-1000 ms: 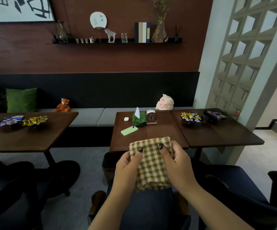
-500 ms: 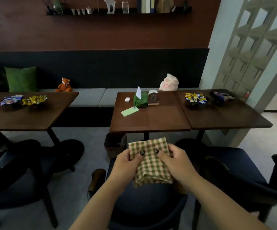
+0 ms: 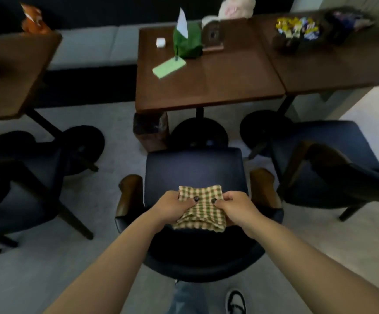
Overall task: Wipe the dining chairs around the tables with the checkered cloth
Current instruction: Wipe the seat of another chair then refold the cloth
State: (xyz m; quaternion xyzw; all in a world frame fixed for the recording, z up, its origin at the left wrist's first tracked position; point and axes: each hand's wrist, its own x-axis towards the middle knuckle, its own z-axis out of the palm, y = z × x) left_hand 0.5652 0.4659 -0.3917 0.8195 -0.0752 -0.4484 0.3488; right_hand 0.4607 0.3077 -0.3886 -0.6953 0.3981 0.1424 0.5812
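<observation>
Both hands on the checkered cloth (image 3: 201,208), centre of frame, just below middle. Left hand (image 3: 172,207) grips its left edge, right hand (image 3: 235,206) its right edge; thumbs on top, fingers curled round the fabric. Grip on each side is clamped on the cloth. Cloth is bunched and folded between them, lower edge sagging.

Cloth sits over the rear part of the seat of the dark blue dining chair (image 3: 194,168) directly below the hands; can't tell if it touches the seat or backrest. Chair has brown wooden armrests on both sides.

More dark chairs: one at left of frame (image 3: 18,193), one at right (image 3: 326,164).

Upper centre: brown table (image 3: 218,87) carrying a light green phone (image 3: 169,68), a small white case (image 3: 160,42), a green tissue holder (image 3: 187,41) and a small wooden stand (image 3: 212,37). Adjoining table at upper right (image 3: 342,69) holds a bowl of wrapped sweets (image 3: 296,30). Another table at upper left (image 3: 9,75). Frame is motion-blurred.

Bottom centre: jeans leg and a shoe (image 3: 236,302) behind the chair.
</observation>
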